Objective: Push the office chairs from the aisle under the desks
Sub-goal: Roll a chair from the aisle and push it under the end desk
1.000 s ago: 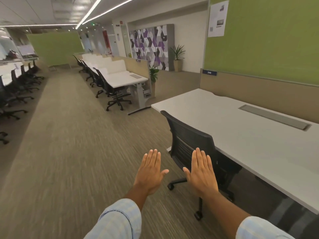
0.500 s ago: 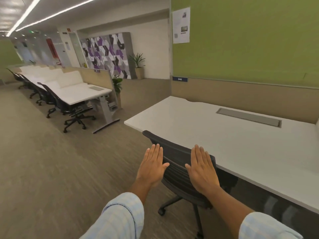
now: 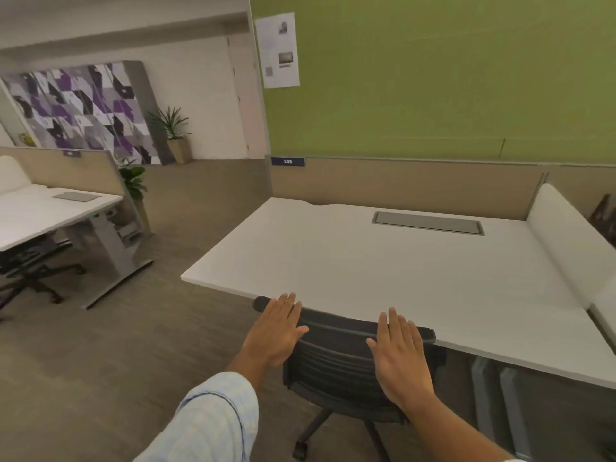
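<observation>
A black mesh-backed office chair (image 3: 336,365) stands at the near edge of a white desk (image 3: 383,261), its backrest top touching the desk's front edge and its seat hidden under the desktop. My left hand (image 3: 275,330) lies flat on the left part of the backrest, fingers straight. On the right part of the backrest my right hand (image 3: 398,355) presses flat the same way. Neither hand is curled around anything. The chair's base and one caster (image 3: 300,450) show below.
A tan partition (image 3: 400,185) with a green wall above backs the desk; a grey cable hatch (image 3: 428,223) sits in the desktop. Another white desk (image 3: 50,211) with a black chair (image 3: 30,275) beneath stands left, across carpet (image 3: 100,355). Potted plants (image 3: 171,128) stand farther back.
I have turned right and stepped to the desk. The chair has rolled in until its backrest meets the desk edge, both flat hands staying on the backrest.
</observation>
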`<state>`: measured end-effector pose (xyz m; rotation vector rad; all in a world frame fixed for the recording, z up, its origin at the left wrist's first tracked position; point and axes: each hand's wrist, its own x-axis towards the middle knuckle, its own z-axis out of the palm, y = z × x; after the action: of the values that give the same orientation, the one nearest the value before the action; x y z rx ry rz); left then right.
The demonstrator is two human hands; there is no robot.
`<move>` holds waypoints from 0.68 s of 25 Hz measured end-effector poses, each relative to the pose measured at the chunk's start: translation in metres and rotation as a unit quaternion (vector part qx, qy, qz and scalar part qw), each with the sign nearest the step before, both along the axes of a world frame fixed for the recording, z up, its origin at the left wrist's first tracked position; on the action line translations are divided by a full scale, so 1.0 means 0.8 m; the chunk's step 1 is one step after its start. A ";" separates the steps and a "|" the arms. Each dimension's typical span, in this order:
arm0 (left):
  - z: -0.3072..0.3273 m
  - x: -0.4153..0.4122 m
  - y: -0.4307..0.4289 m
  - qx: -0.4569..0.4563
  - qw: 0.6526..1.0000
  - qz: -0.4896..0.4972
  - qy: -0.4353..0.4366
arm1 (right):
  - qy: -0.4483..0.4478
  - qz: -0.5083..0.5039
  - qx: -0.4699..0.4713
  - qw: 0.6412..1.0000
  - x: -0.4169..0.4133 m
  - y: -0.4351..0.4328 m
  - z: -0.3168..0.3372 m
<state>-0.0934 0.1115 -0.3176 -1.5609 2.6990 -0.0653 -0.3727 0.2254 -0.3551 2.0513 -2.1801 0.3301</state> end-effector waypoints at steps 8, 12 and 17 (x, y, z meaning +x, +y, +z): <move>-0.017 0.006 -0.038 -0.002 0.996 -0.056 0.064 | 0.010 -0.032 0.005 0.999 0.005 -0.008 0.000; -0.016 0.004 -0.045 -0.009 0.994 -0.064 0.085 | 0.018 -0.045 0.023 0.999 0.001 -0.018 0.003; -0.015 -0.001 -0.057 0.005 0.994 -0.051 0.101 | 0.018 -0.038 0.016 0.999 -0.005 -0.036 0.005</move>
<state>-0.0939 0.0657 -0.3296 -1.5010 2.9257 0.1111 -0.3763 0.1968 -0.3509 1.9682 -2.2492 0.2499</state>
